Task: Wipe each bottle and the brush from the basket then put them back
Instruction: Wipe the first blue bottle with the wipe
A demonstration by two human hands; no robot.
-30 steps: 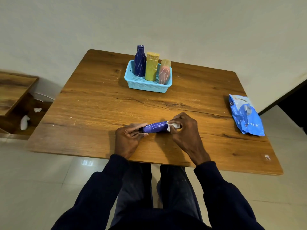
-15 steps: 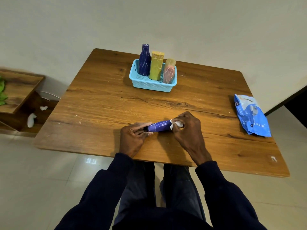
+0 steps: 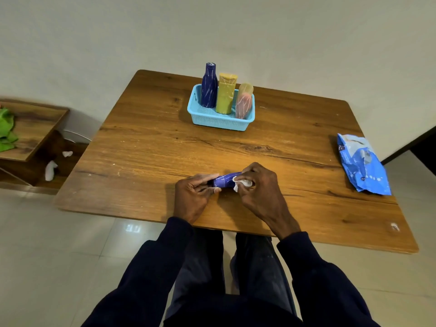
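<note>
While I watch through the head camera, the wooden desk (image 3: 141, 142) fills the middle of the view. A low wooden shelf (image 3: 35, 123) stands off its left edge and carries a green cloth (image 3: 6, 128). A blue packet (image 3: 362, 164) lies flat by the desk's right edge. Toward the far edge sits a light blue basket (image 3: 221, 125), and three bottles stand upright in it in a row: a dark blue bottle (image 3: 208, 88) at the left, a yellow bottle (image 3: 226, 95) in the middle, a pink bottle (image 3: 244, 102) at the right. Close to the near edge, the left grip (image 3: 192, 199) is curled round the left end of a purple piece (image 3: 224, 181) held sideways. I cannot tell whether it is a bottle or the brush. The right grip (image 3: 262, 190) pinches a white wipe (image 3: 243, 184) against its right end.
</note>
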